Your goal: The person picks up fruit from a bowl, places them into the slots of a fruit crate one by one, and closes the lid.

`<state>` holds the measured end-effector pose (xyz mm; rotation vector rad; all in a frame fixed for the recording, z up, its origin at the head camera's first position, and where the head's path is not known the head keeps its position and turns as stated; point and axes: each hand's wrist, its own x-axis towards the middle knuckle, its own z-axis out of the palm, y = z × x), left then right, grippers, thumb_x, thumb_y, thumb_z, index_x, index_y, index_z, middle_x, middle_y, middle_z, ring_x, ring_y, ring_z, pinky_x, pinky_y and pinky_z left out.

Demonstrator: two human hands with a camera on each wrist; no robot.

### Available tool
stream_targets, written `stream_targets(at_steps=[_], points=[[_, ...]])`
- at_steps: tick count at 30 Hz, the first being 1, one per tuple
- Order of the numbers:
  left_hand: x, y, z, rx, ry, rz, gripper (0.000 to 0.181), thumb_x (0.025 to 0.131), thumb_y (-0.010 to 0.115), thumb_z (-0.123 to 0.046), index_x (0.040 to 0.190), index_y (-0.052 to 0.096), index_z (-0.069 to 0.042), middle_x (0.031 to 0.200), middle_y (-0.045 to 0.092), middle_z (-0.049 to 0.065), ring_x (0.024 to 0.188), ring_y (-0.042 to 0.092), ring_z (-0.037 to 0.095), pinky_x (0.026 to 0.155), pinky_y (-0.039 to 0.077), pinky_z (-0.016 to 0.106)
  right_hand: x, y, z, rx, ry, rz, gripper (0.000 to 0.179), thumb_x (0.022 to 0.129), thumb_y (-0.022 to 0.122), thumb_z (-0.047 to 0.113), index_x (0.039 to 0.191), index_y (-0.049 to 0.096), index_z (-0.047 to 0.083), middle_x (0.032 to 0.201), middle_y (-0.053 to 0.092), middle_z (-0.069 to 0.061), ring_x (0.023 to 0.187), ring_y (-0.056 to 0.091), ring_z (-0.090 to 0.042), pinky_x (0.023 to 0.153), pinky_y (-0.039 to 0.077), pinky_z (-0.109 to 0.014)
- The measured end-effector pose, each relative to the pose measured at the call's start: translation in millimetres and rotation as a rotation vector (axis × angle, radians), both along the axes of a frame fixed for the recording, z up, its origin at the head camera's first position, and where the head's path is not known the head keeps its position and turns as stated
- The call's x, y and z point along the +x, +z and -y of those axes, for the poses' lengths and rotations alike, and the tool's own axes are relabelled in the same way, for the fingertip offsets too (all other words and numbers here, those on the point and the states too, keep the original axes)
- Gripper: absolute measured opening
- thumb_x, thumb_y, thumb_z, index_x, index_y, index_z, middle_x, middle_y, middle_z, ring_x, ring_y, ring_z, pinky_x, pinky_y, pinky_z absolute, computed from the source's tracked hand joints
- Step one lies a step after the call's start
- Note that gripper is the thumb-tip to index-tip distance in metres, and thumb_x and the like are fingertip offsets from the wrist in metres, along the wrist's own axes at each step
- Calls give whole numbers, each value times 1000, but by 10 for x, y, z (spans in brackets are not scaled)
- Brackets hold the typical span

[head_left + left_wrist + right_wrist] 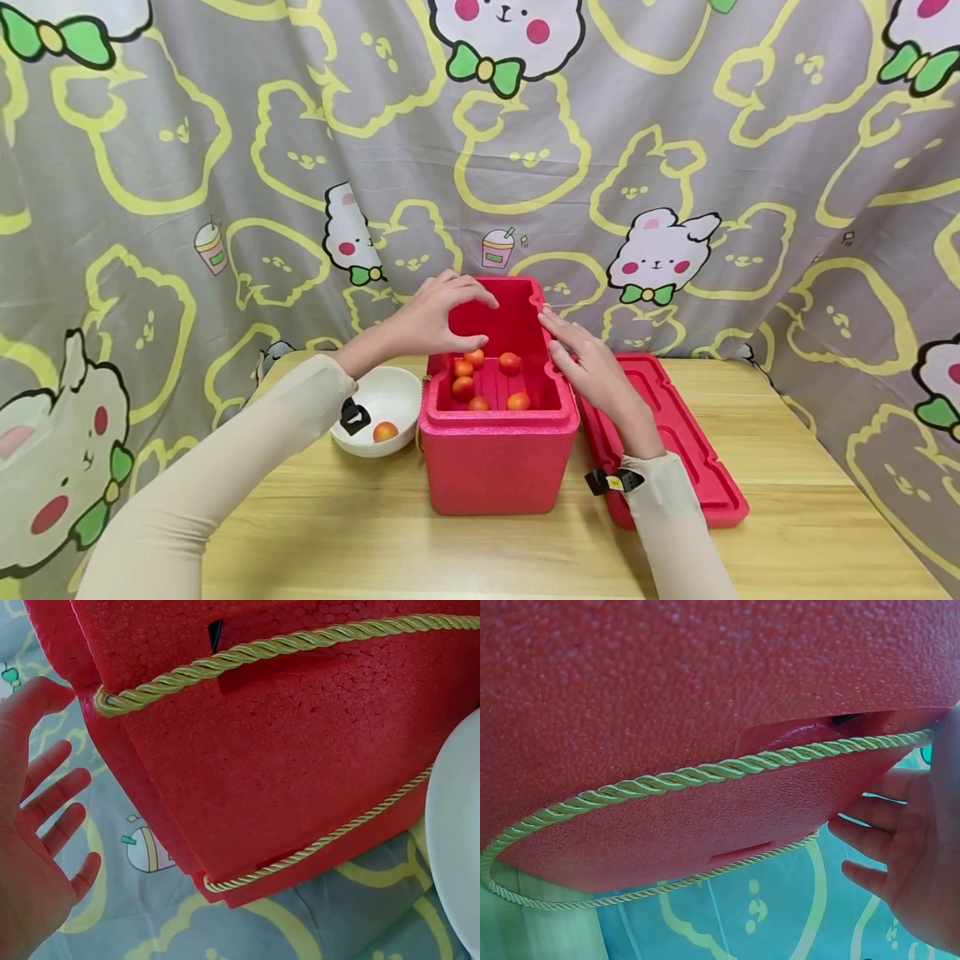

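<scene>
A red foam box [495,468] stands uncovered on the table, with several small orange-red tomatoes [510,362] on its floor. Over the box's left edge is my left hand [435,315], its fingers apart and loosely curved. Nothing shows between those fingers, and in the left wrist view the left hand [34,817] is beside the box's foam wall [247,750]. My right hand [596,371] touches the box's right rim with its fingers fairly straight. Left of the box, a white bowl [401,396] contains one tomato [386,431].
The red lid [708,475] lies on the wooden table [330,533] right of the box. Gold twisted rope [315,643] runs along the box's left side, and another rope [705,774] along its right. A patterned curtain [420,150] hangs behind.
</scene>
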<state>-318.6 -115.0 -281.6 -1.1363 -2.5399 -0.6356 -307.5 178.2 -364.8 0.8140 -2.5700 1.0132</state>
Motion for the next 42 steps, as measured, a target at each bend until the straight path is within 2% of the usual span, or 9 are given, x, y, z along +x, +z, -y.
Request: stream_targets(at_steps=[6,14,18,22,28,34,36,42], points=[[-2,-42,131,52,23,9,45,80,82,-29,121,68,-18,126,66,1,114,53,23,97,41,47,-4,12,8,-1,7,-10,61,102,55,37,158,38,22,164,37,-1,152,35,-29,120,30,-60],[-46,-143,444,153,68,17,45,79,84,-24,121,69,-14,126,67,4,118,54,25,100,47,51,-4,23,20,-1,10,-6,61,102,55,37,158,38,22,164,37,-1,152,36,-29,119,31,-59],[-51,-235,649,179,102,34,45,81,83,-22,123,69,-11,124,68,6,116,54,27,96,49,50,2,31,22,-5,13,-3,60,102,55,37,158,38,23,165,37,-1,152,36,-29,119,32,-59],[-67,-377,846,172,130,70,44,82,84,-18,122,69,-9,123,69,8,114,56,28,97,47,50,3,31,16,-4,9,-3,60,102,55,37,158,37,24,165,37,0,152,36,-28,118,33,-60],[-73,-636,1066,110,154,184,43,82,84,-17,121,69,-8,120,70,9,115,59,32,101,47,53,7,22,10,-2,8,-3,60,103,54,37,158,38,23,165,37,-1,152,36,-27,119,32,-59],[-62,-877,1217,15,116,376,49,83,83,-20,125,67,-4,122,69,15,113,61,33,98,50,52,12,6,9,-8,10,9,60,103,54,37,159,37,24,165,36,0,153,35,-28,119,32,-60],[-55,-948,1257,-25,110,430,51,82,84,-22,126,66,-5,120,69,13,112,61,34,97,50,53,8,0,10,-8,10,8,60,102,55,36,159,37,24,165,36,0,153,35,-28,118,33,-60],[-37,-1123,1333,-133,58,499,48,80,85,-23,122,68,-6,114,70,8,106,60,27,95,50,49,-2,-12,8,-8,10,1,60,102,55,36,159,37,24,165,36,0,152,35,-28,118,33,-61]])
